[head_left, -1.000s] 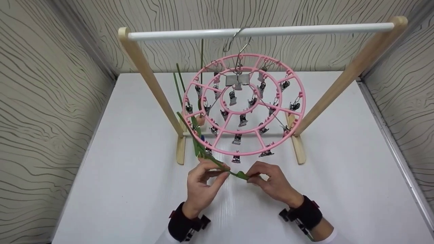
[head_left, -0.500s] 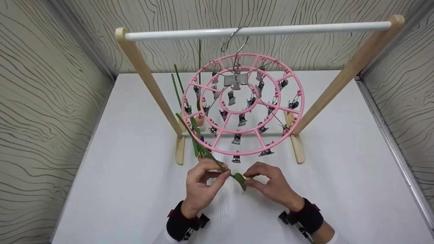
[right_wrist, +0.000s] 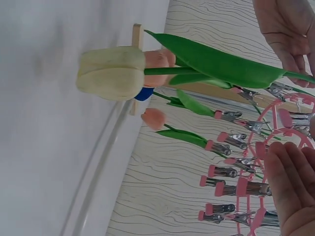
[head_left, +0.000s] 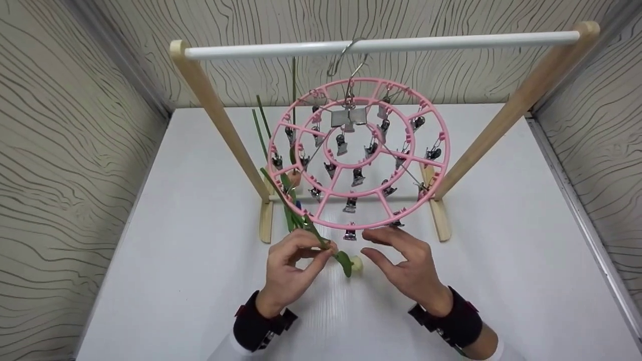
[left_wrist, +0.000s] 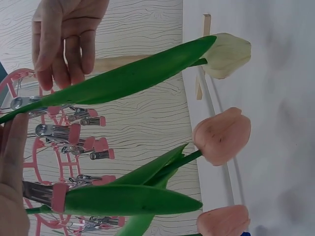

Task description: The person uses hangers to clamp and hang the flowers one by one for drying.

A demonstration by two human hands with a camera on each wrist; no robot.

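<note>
My left hand point(head_left: 327, 247) pinches the green stem of a white tulip just below the front rim of the pink round clip hanger point(head_left: 441, 150). The tulip's pale bud point(head_left: 356, 264) and a broad leaf point(head_left: 344, 261) droop past the fingertips; both also show in the left wrist view, bud point(left_wrist: 226, 54) and leaf point(left_wrist: 123, 81), and in the right wrist view, bud point(right_wrist: 113, 73). My right hand point(head_left: 367, 243) hovers open just right of the bud, touching nothing. Other tulips hang bud-down from clips on the hanger's left side, among them a peach one point(left_wrist: 221, 135).
The hanger hooks over a white rod point(head_left: 451, 42) on a wooden rack point(head_left: 215, 110) standing mid-table. Several metal clips point(head_left: 350, 204) dangle from the pink rings. Patterned walls close in the white table point(head_left: 501, 281) on three sides.
My right hand has let go of the leaf and opened, drawing slightly right. The white bud now hangs free. My left hand keeps its pinch and has risen a little toward the hanger.
</note>
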